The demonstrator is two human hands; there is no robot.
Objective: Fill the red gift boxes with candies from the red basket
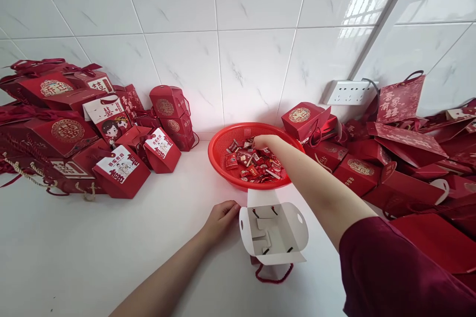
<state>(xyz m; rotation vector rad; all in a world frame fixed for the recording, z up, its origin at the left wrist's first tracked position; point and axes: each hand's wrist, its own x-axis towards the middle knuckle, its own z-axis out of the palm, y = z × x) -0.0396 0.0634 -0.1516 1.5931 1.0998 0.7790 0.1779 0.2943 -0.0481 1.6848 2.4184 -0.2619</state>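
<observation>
My right hand reaches into a red plastic basket, its fingers curled down among wrapped candies. The fingertips are partly hidden, so what they pinch does not show clearly. On the white table, my left hand rests with fingers curled together, close against the left side of an open gift box. Nothing shows in it. The box stands upright with its white flaps spread, and no candy is visible inside. A dark red cord handle hangs at its near side.
Red gift boxes are piled at the left, with a smaller box at that pile's edge. Many more boxes crowd the right side. A white power strip sits against the tiled wall behind the basket.
</observation>
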